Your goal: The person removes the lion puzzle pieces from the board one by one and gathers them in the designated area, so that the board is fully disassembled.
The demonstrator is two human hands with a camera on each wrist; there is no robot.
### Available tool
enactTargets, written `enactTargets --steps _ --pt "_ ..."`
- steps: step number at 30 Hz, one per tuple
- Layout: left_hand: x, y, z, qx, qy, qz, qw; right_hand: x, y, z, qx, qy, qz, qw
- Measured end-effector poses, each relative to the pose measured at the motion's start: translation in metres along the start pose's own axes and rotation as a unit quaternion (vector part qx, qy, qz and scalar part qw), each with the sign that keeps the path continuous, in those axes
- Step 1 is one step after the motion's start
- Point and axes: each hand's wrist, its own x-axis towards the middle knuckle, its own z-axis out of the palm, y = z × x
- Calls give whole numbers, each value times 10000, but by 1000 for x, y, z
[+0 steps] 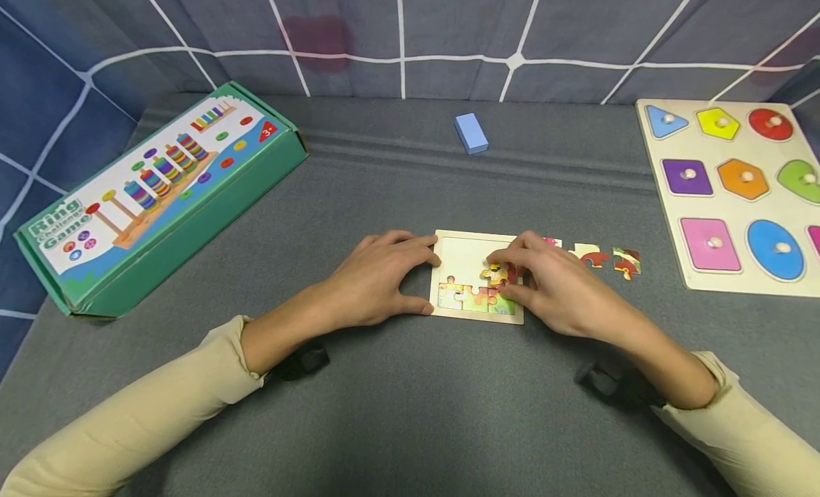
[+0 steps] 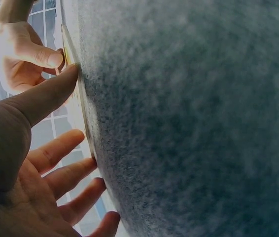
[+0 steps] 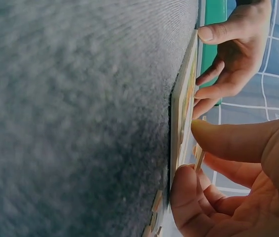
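Note:
A small wooden puzzle tray [image 1: 463, 256] lies on the grey cloth, with several jigsaw pieces [image 1: 475, 299] set along its bottom row. My left hand [image 1: 384, 280] rests at the tray's left edge, thumb and fingers spread and touching the frame. Over the tray's right side, my right hand [image 1: 566, 287] pinches a puzzle piece [image 3: 200, 157] between thumb and fingers; the right wrist view shows it tilted just above the tray. That hand partly hides the piece and the tray's right edge. Loose puzzle pieces [image 1: 591, 255] lie on the cloth to the right.
A green ring game box [image 1: 186, 198] sits at the left. Beyond the tray is a blue block [image 1: 471, 133]. A wooden shape board [image 1: 698, 208] with knobbed shapes lies at the right. A checked cloth [image 1: 448, 27] hangs behind.

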Motion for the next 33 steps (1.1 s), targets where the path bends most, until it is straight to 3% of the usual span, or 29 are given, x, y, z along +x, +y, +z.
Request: enactTargets --steps 10,16,26,33 --pt "0 0 0 -3 7 5 10000 -6 2 -2 320 461 -232 9982" --pt "0 0 1 -11 31 34 10000 -11 1 -4 659 519 -18 9965" --pt "-1 -1 1 -38 93 53 9999 -17 0 -5 669 501 -72 9965" --pt "-1 -1 1 -52 110 77 9999 -22 3 -7 268 548 -5 9981"
